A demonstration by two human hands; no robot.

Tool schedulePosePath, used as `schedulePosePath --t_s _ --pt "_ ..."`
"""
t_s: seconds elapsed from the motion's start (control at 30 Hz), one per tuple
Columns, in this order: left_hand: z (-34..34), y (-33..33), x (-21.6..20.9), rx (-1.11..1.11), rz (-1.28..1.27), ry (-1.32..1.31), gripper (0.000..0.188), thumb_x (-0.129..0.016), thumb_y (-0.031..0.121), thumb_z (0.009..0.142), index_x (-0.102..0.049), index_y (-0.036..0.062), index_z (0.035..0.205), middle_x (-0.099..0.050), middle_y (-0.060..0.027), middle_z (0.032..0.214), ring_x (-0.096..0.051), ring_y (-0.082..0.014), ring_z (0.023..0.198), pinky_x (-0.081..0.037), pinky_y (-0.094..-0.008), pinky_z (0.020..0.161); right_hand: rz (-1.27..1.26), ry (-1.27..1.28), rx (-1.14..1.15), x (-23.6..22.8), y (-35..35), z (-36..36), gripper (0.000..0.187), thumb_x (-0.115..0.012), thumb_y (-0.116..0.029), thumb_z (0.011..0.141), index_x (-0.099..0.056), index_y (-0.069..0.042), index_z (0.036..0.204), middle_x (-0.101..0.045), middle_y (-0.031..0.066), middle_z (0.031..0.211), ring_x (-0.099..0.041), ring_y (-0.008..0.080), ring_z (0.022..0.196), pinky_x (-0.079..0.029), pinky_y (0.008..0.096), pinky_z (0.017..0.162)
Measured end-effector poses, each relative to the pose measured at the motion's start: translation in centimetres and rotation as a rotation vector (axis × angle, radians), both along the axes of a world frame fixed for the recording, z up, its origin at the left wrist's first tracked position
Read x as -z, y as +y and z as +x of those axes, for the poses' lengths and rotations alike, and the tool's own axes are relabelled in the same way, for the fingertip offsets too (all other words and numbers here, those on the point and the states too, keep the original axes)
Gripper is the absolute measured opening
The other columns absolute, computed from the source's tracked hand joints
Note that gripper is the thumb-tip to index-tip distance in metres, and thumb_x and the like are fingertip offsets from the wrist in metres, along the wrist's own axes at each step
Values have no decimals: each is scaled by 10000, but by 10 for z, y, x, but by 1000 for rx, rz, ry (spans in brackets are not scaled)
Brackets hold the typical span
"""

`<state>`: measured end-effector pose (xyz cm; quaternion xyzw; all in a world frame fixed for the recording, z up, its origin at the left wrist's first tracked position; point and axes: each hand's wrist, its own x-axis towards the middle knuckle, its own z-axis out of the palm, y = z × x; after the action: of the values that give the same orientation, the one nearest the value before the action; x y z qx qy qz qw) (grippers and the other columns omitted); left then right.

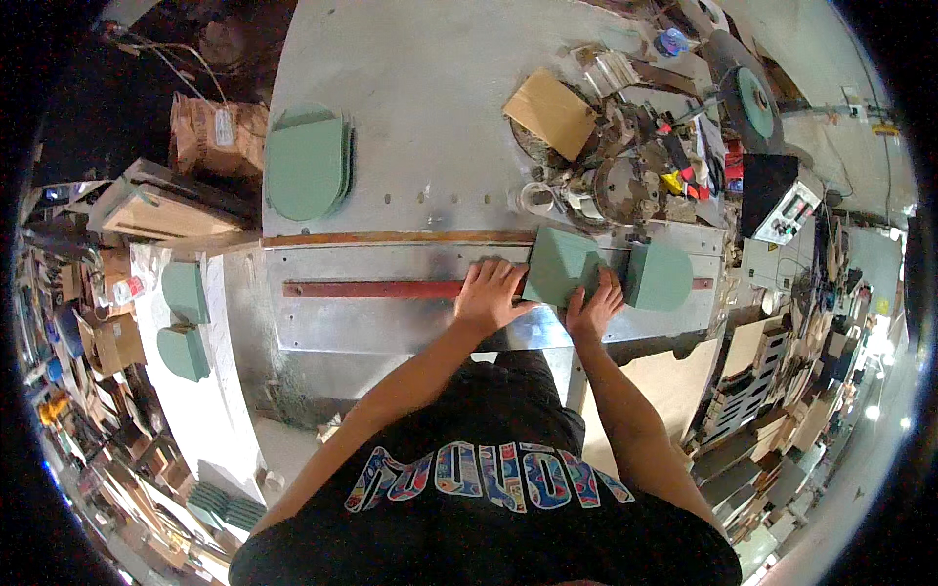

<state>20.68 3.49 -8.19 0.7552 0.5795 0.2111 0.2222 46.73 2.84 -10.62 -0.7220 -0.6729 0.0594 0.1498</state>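
A green board piece [559, 264] lies flat on the metal saw table [371, 327], against a long red fence bar [371, 289]. My left hand [489, 293] presses palm down on the table at the board's left edge, fingers touching it. Over the board's lower right corner rests my right hand [593, 305], fingers spread on top. Just to the right lies a second green piece with a rounded end [658, 277], apart from both hands.
A stack of green rounded panels [306, 168] sits on the grey bench behind. Two more green pieces [184, 322] lie on a white surface at left. Cardboard [550, 111], tape rolls and tools crowd the back right, beside a disc sander [754, 100].
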Motion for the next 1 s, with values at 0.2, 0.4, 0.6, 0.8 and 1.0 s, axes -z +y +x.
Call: schedulePosePath --t_s 0.2,0.4,0.6,0.8,1.0 --pt "-1 0 5 -20 58 -20 777 -831 649 789 -639 164 1365 -637 -94 1251 -597 -324 1210 -451 -513 1059 13 -15 2 -3 2 -1 704 -616 -353 967 -397 -102 1588 -443 226 1571 -409 479 1418 -246 664 1193" --pt "2 1 6 -23 -20 -17 796 -819 675 782 -641 165 1368 -633 -97 1231 -586 -335 1208 -451 -517 1045 -14 -49 33 3 1 2 712 -652 -303 928 -411 -124 1574 -463 189 1563 -409 441 1430 -233 634 1212" --pt "3 2 6 -45 102 -14 739 -786 681 818 -672 135 1304 -632 -102 1180 -587 -353 1158 -456 -515 1015 -19 -21 28 -4 3 -3 708 -647 -299 934 -407 -116 1574 -468 193 1538 -416 453 1413 -240 638 1208" --pt "3 3 7 -33 100 -11 756 -792 679 807 -678 123 1306 -651 -110 1177 -601 -359 1151 -462 -499 987 5 -4 8 -15 8 -8 691 -630 -317 958 -412 -99 1576 -474 196 1535 -422 449 1408 -240 633 1209" --pt "3 1 1 -47 83 -29 786 -815 660 792 -663 119 1341 -659 -118 1199 -616 -353 1151 -472 -506 999 12 -12 -24 -12 5 -5 685 -622 -316 965 -414 -95 1579 -479 207 1525 -421 451 1404 -235 630 1210"
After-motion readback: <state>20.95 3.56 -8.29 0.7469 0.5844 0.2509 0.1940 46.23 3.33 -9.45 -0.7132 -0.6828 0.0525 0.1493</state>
